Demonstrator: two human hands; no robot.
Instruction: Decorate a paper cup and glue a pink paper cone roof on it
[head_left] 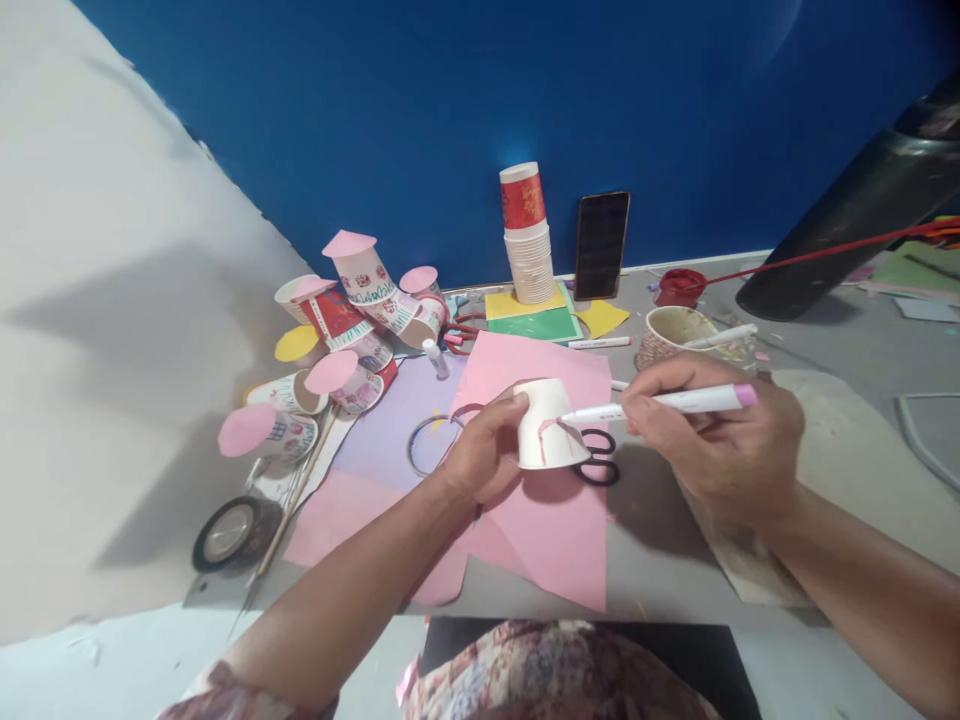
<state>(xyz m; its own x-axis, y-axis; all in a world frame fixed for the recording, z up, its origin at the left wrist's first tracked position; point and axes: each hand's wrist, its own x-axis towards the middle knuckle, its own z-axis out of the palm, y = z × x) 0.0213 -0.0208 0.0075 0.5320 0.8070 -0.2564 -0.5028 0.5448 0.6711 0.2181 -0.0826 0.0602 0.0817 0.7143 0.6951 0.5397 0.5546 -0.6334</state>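
Cup (pixel 546 432) sits upturned in my left hand (pixel 480 455) grip, above the desk (pixel 660 560). My right hand (pixel 720 440) pinches the marker (pixel 667 402), mid-line. Next I'd judge a steady stroke matters.

bright overhead light — soft shadows, edges warped, slight blur.

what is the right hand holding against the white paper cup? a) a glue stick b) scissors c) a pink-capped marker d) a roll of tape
c: the right hand grips a pink-capped marker with its tip on the side of the upturned white paper cup, which the left hand steadies; the scissors lie on the table behind the cup.
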